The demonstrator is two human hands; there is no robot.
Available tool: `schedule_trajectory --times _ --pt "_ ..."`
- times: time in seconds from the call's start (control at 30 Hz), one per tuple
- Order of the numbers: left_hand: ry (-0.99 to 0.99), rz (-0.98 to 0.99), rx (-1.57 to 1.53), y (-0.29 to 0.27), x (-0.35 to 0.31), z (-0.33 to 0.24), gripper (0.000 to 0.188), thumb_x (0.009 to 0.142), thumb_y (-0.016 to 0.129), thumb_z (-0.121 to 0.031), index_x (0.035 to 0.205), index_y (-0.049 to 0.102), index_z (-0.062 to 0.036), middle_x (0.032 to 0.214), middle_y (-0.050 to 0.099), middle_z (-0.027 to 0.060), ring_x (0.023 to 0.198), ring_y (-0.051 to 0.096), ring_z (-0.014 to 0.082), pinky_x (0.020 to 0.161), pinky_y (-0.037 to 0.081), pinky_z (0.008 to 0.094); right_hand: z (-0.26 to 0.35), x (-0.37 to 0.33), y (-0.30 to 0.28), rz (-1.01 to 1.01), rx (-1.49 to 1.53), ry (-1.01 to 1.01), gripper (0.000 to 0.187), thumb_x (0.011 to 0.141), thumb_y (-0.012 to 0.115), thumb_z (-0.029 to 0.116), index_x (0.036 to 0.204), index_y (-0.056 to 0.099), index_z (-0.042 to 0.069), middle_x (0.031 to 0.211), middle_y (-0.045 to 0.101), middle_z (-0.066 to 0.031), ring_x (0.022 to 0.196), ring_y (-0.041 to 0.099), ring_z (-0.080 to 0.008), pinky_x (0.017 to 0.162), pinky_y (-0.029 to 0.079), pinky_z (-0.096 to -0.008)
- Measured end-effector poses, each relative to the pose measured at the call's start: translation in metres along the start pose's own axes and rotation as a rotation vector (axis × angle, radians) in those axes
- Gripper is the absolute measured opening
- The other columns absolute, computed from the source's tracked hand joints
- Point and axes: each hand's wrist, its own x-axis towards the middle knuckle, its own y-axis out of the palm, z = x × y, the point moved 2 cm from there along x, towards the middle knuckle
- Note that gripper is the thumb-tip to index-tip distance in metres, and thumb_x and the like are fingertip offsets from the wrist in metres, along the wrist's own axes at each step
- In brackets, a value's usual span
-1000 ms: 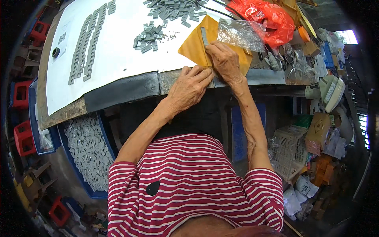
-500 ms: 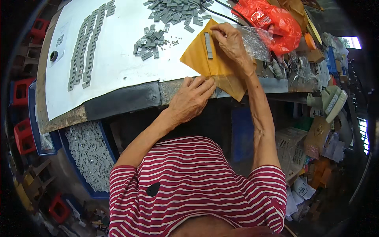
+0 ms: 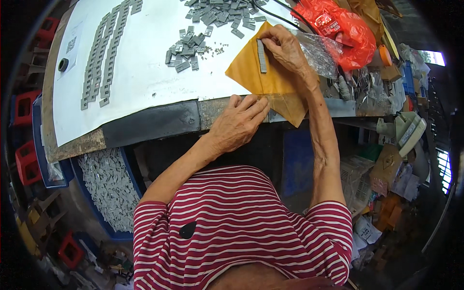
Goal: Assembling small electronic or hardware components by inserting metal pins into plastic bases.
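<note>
Lying at the left, rows of grey tiles (image 3: 111,60) run away toward the far side of the table (image 3: 145,72); right of them sits a small heap (image 3: 186,50) of loose pieces, with a larger heap (image 3: 222,12) beyond; nearer the middle, the left hand (image 3: 240,119) rests at the near edge with its fingers curled against the amber paper (image 3: 241,65); whether they pinch it, I cannot tell; on the paper lies a narrow grey strip (image 3: 262,57), pointing away from the person; the right hand (image 3: 285,48) is bent over its far end, thumb and forefinger nearly together, though whether they hold strip or paper is hidden; the strip looks light and stiff, perhaps liable to part if made of stacked pieces, so both ends seem the safest hold; the paper looks thin, creased and limp, best taken by its edges; further right lie clear film (image 3: 321,55) and a red bag (image 3: 338,29).
</note>
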Motion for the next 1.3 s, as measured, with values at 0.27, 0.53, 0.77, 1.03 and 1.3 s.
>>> schedule_trajectory --times 0.27,0.53,0.77,1.03,1.3 --pt "-0.004 -0.009 0.007 0.003 -0.001 0.001 0.04 0.076 0.059 -0.011 0.114 0.05 -0.0007 0.119 0.048 0.0082 0.102 0.045 0.0217 0.08 0.036 0.0333 -0.002 0.002 -0.003 0.053 0.14 0.006 0.013 0.081 0.054 0.011 0.089 0.056 0.0 0.083 0.054 -0.0114 0.076 0.056 -0.0233 0.07 0.045 -0.032" --pt "-0.007 -0.008 -0.001 0.003 -0.001 0.001 0.039 0.077 0.058 -0.012 0.114 0.051 -0.0005 0.119 0.048 0.0086 0.103 0.045 0.0218 0.08 0.036 0.0333 -0.001 0.003 -0.003 0.054 0.141 -0.016 0.012 0.083 0.054 0.01 0.089 0.056 0.0 0.084 0.054 -0.0111 0.078 0.056 -0.023 0.071 0.045 -0.0318" --pt "-0.009 -0.013 0.01 0.005 -0.002 0.001 0.039 0.077 0.058 -0.012 0.114 0.051 -0.0009 0.119 0.048 0.0081 0.103 0.045 0.0214 0.082 0.036 0.0335 0.006 0.005 -0.003 0.056 -0.011 -0.153 0.01 0.083 0.054 0.009 0.088 0.055 0.0 0.083 0.053 -0.0121 0.075 0.056 -0.0277 0.067 0.045 -0.033" --pt "-0.032 -0.013 0.003 0.004 -0.004 0.002 0.041 0.075 0.06 -0.011 0.114 0.05 -0.0026 0.117 0.049 0.0076 0.103 0.045 0.021 0.082 0.036 0.0337 0.021 0.01 -0.001 0.066 -0.211 -0.281 0.01 0.08 0.052 0.001 0.09 0.052 0.001 0.085 0.054 -0.0129 0.078 0.055 -0.034 0.065 0.045 -0.0381" --pt "-0.055 -0.294 -0.335 -0.011 -0.012 0.008 0.041 0.066 0.059 0.005 0.107 0.055 -0.0031 0.107 0.055 0.009 0.096 0.052 0.0239 0.077 0.04 0.0351 0.011 0.015 0.001 0.114 -0.318 -0.363 0.01 0.077 0.05 0.0 0.086 0.051 0.003 0.084 0.053 -0.0131 0.071 0.055 -0.0349 0.058 0.046 -0.04"
